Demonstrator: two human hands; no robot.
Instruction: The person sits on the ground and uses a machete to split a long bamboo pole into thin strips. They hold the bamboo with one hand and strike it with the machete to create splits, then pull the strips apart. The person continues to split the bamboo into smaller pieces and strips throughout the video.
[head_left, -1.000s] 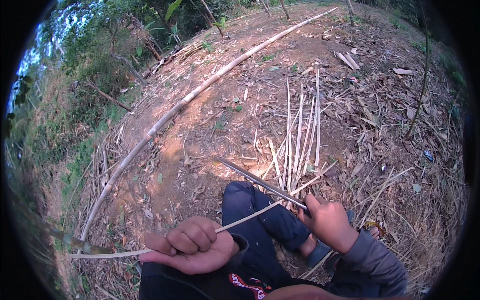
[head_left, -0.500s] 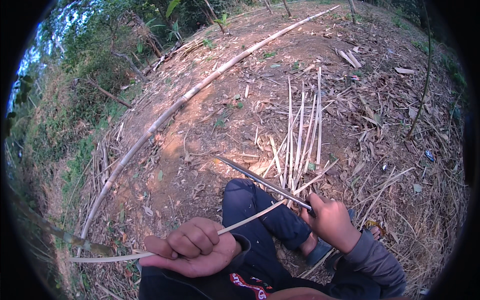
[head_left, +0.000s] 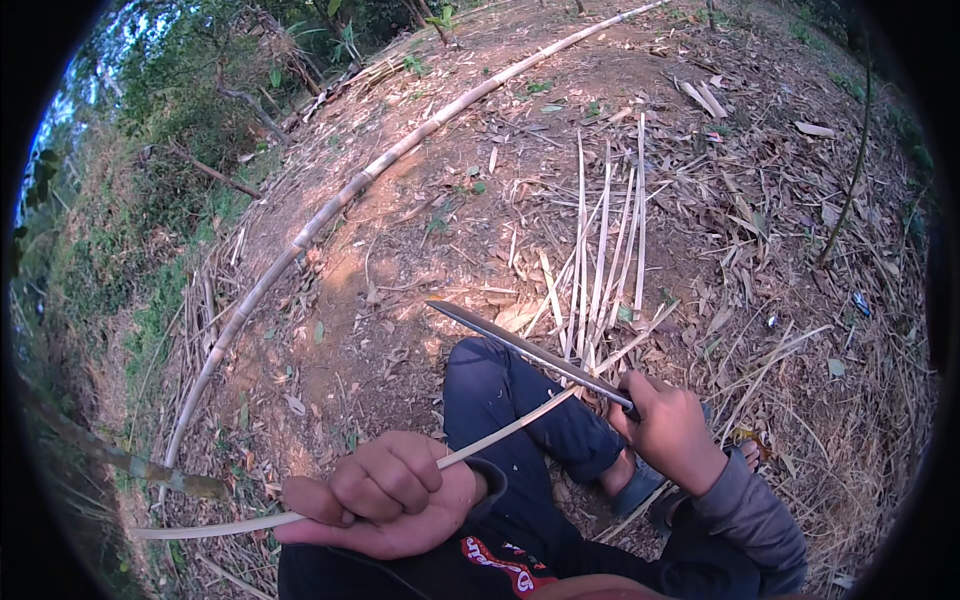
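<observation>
My left hand (head_left: 385, 495), at the lower left, is closed round a thin pale bamboo strip (head_left: 510, 428). One end of the strip sticks out past the thumb to the left; the other runs up to the right and passes under a blade. Closed on the handle of a long machete (head_left: 520, 347) is my right hand (head_left: 670, 425). The blade points up and left, above my knee, and crosses the strip near the handle end. The handle itself is mostly hidden in my fingers.
Several split bamboo strips (head_left: 603, 250) lie on the leaf-strewn ground ahead. A long bamboo pole (head_left: 330, 208) runs from the near left to the far top. My bent legs (head_left: 530, 400) in dark trousers are under the blade. A thin stem (head_left: 852, 190) rises at the right.
The strip bows a little more between my hands. The blade and my right hand have shifted only slightly, and the whole view has tilted a little downward. Both grips are the same.
</observation>
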